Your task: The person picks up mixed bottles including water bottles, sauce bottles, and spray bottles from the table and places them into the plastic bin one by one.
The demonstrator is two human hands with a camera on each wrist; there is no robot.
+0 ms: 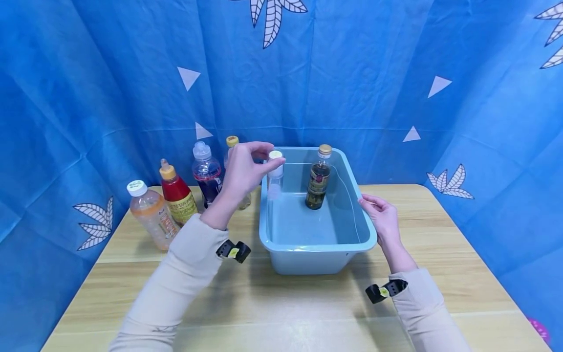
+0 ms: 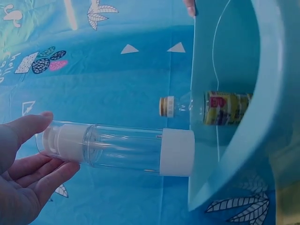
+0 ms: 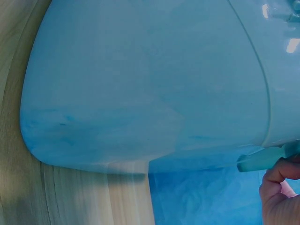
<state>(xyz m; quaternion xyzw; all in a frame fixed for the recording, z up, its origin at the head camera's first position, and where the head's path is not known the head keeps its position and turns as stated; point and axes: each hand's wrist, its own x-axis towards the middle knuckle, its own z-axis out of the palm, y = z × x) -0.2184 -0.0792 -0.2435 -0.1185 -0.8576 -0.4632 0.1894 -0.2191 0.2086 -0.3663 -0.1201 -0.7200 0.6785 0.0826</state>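
Left hand [image 1: 244,168] raised over the far left corner of the light blue rectangular plastic tub [image 1: 316,254], fingers [image 2: 28,129] curled round the top of a clear plastic bottle with a white cap [image 2: 117,147]. Bottle held upright at its upper end, lower part hanging inside the tub against the left wall; from the left wrist view, the fingers wrapped only about the top, the rest of the clear body free.

Right hand [image 1: 383,217] resting on the tub's right rim, thumb side along the edge. From the right wrist view, fingers [image 3: 279,176] hooked on the rim's lip, gripping it lightly.

Inside the tub, near the far wall, a dark glass-like bottle with a gold cap and yellow-green label [image 1: 318,181], standing upright, apart from the held bottle.

On the light wooden desk [image 1: 281,313], left of the tub: a pale orange drink bottle with a white cap [image 1: 151,215] nearest, a red squeeze bottle with an orange nozzle [image 1: 177,194] just beyond it, a dark purple drink bottle with a clear cap [image 1: 205,171] farther back, and a yellow-capped bottle [image 1: 231,142] mostly hidden behind the left hand. Blue cloth with white leaves and triangles [image 1: 352,73] all around the desk.
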